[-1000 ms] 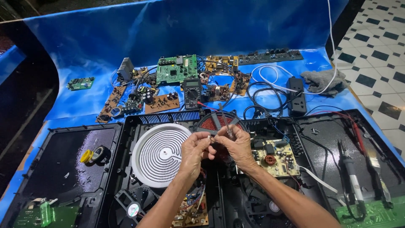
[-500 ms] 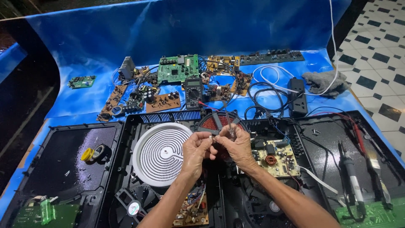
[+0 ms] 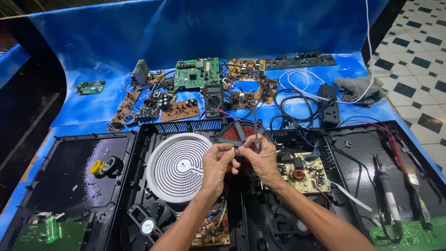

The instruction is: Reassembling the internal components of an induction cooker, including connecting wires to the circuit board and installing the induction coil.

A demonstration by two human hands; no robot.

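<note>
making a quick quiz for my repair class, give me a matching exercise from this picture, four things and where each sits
Things:
1. white round heating coil
2. multimeter
3. grey cloth
4. yellow tape roll

Places:
A. far right, by the tiled floor
B. left black panel
C. just left of the hands
D. back centre, among the circuit boards

Pairs: 1-C, 2-D, 3-A, 4-B

Both forearms reach up from the lower edge; the left hand (image 3: 216, 163) and right hand (image 3: 261, 159) meet, fingertips pinched together.
</note>
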